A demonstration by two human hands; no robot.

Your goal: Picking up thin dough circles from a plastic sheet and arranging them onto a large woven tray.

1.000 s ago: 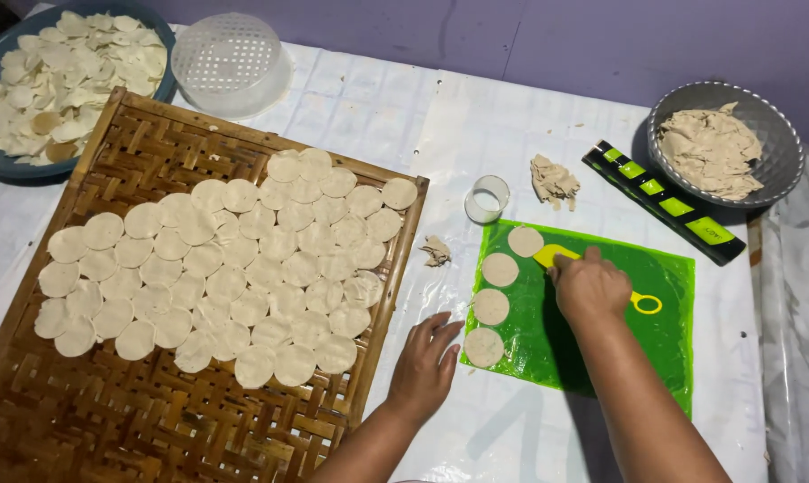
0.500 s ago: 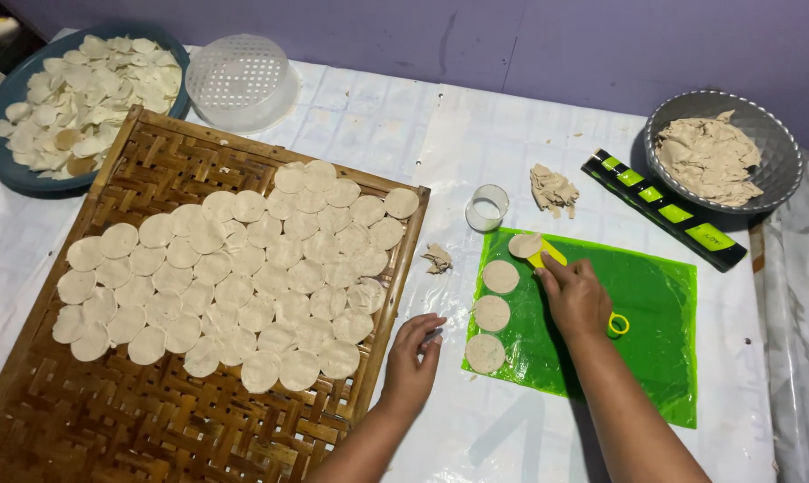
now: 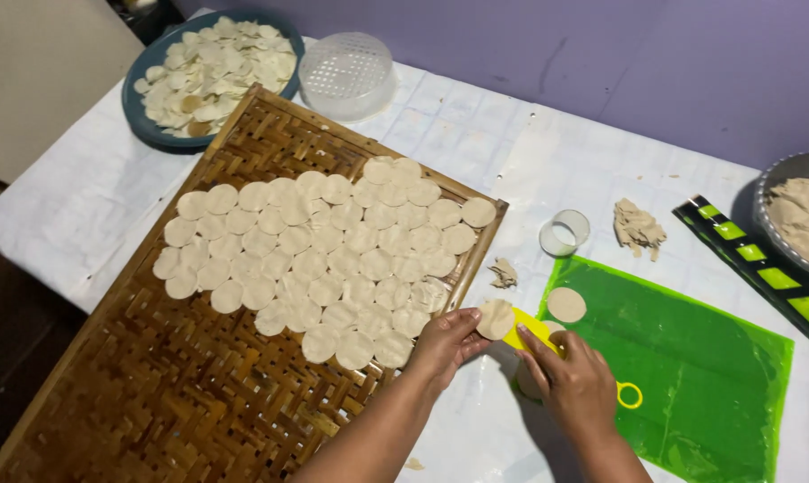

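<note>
White-covered desk (image 3: 476, 179) under a purple wall. My left hand (image 3: 447, 340) pinches a thin round beige dough disc (image 3: 495, 318) beside the woven bamboo tray (image 3: 154, 385)—my right hand (image 3: 573, 380) grips the yellow plastic spatula (image 3: 522, 333) under it. I should peel slowly, keeping it flat.

Dough disc lifted off green mat

One dough disc (image 3: 495, 318) was raised on the yellow scraper (image 3: 528, 334) by the right hand (image 3: 576, 383) & pinched by the left hand (image 3: 446, 341) at the woven tray (image 3: 154, 394) edge; fewer discs were left on the green mat (image 3: 699, 376).
</note>
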